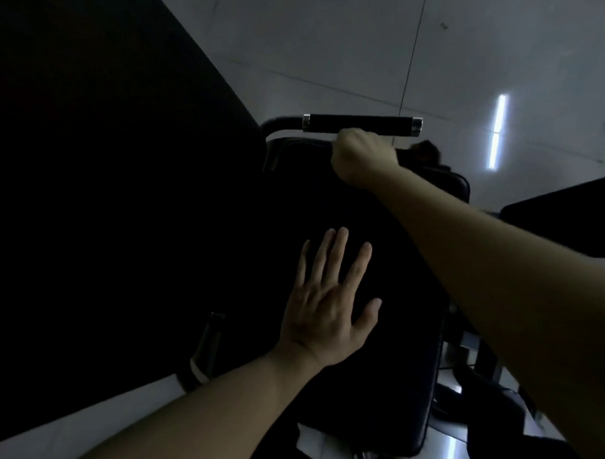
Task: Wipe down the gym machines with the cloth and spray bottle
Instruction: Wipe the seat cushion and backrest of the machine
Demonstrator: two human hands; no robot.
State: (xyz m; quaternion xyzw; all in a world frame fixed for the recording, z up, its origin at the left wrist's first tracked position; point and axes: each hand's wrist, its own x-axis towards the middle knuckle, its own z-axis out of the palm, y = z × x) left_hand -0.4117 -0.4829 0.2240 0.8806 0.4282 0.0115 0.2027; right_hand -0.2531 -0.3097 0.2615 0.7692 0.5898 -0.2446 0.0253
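The scene is very dim. A black padded seat (376, 329) of a gym machine fills the middle. My left hand (326, 304) lies flat on the pad with its fingers spread and straight. My right hand (362, 155) is curled into a fist at the pad's far edge, just under a black handle bar (359, 123) with chrome end rings. A dark brownish lump, apparently the cloth (425, 151), sticks out to the right of that fist; the fingers themselves are hidden. No spray bottle is in view.
A large black panel (104, 184) of the machine covers the left half. A second black grip (209, 339) stands left of the seat. Pale glossy floor tiles (339, 39) lie beyond. Another dark pad edge (568, 216) sits at the right, with frame parts (478, 388) below.
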